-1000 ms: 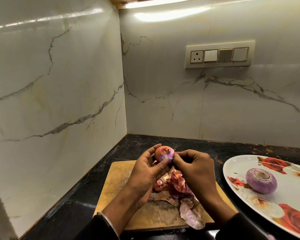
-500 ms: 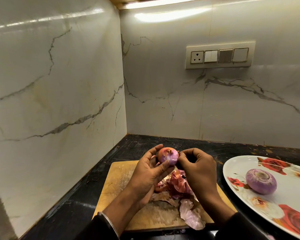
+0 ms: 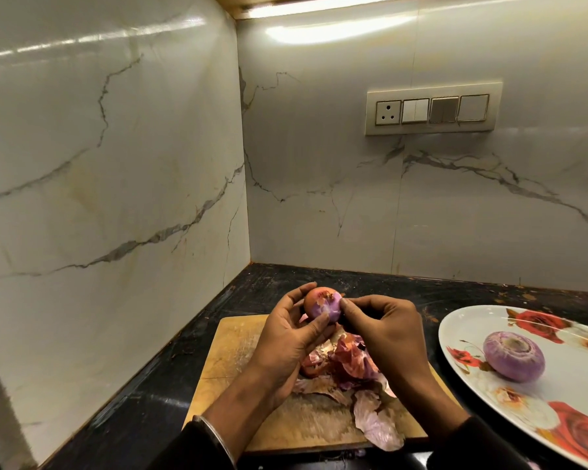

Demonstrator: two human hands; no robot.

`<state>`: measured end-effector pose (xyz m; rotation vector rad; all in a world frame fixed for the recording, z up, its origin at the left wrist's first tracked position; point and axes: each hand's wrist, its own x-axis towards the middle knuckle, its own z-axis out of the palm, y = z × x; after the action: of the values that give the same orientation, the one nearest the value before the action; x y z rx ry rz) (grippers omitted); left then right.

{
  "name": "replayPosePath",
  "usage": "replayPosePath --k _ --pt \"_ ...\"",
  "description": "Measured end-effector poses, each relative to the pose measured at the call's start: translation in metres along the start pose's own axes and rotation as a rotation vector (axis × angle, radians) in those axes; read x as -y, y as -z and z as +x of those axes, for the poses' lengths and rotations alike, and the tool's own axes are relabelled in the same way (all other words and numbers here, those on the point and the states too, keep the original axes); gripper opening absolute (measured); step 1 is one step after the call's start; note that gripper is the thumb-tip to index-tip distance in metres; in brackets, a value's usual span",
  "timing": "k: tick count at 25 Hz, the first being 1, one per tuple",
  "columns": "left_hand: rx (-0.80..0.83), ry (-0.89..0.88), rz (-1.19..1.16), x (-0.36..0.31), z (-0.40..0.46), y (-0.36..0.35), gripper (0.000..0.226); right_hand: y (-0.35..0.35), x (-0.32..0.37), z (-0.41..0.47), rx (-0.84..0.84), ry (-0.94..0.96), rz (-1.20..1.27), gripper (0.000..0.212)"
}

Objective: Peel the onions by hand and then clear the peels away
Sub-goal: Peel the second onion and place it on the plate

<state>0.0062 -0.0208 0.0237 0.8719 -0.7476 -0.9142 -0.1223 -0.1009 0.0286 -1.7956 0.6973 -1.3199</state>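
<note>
My left hand (image 3: 287, 344) grips a small onion (image 3: 321, 304) above the wooden cutting board (image 3: 233, 347). The onion shows purple flesh with patches of orange skin on top. At the onion's right side, the thumb and fingertips of my right hand (image 3: 384, 330) pinch its skin. A heap of reddish-brown peels (image 3: 348, 362) lies on the board beneath both hands, and one pale purple peel (image 3: 377, 424) reaches the board's front edge. A peeled purple onion (image 3: 514, 356) sits on the white plate with red roses (image 3: 462, 330) at the right.
The board lies on a black countertop (image 3: 150, 398) in a corner of marble-patterned walls. A switch panel with a socket (image 3: 433, 108) is mounted on the back wall. The plate overhangs the right edge of the view.
Both hands lifted the onion slightly and turned it; more purple flesh now faces me. My right fingers shifted their pinch along the onion's right side.
</note>
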Motion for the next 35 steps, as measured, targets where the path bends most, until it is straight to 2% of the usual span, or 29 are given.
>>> replayPosePath --k 7,11,15,20,27,30,31,33,35 --pt "-0.015 -0.067 0.186 0.0049 -0.003 -0.0021 0.061 -0.0026 -0.0001 -0.0038 -0.075 0.172 -0.262 0.008" --pt "0.009 -0.017 0.081 0.004 -0.0022 -0.0031 0.061 -0.0027 -0.0025 -0.0041 -0.105 0.214 -0.286 0.008" --pt "0.039 0.038 -0.043 0.0019 -0.0017 -0.0026 0.058 -0.0036 -0.0039 -0.004 -0.131 0.089 -0.145 0.008" --pt "0.046 0.065 -0.138 0.0002 -0.0017 -0.0038 0.056 -0.0032 -0.0045 -0.0003 -0.109 -0.134 0.206 0.006" --pt "0.033 0.062 -0.124 -0.0005 -0.0009 -0.0031 0.057 -0.0037 -0.0067 0.0031 -0.054 -0.132 0.235 0.015" --pt "0.025 0.052 -0.102 -0.0009 -0.0013 -0.003 0.057 -0.0055 -0.0048 0.002 -0.037 -0.124 0.228 0.006" --pt "0.023 0.051 -0.107 -0.0012 -0.0011 -0.0022 0.057 -0.006 -0.0043 0.0011 -0.006 -0.129 0.242 0.009" --pt "0.025 0.055 -0.114 -0.0019 -0.0005 -0.0004 0.055 -0.0057 -0.0031 0.0005 0.042 -0.192 0.324 0.017" --pt "0.035 0.06 -0.099 -0.002 0.0 0.0001 0.055 -0.0033 -0.0034 0.0013 0.044 -0.237 0.378 0.013"
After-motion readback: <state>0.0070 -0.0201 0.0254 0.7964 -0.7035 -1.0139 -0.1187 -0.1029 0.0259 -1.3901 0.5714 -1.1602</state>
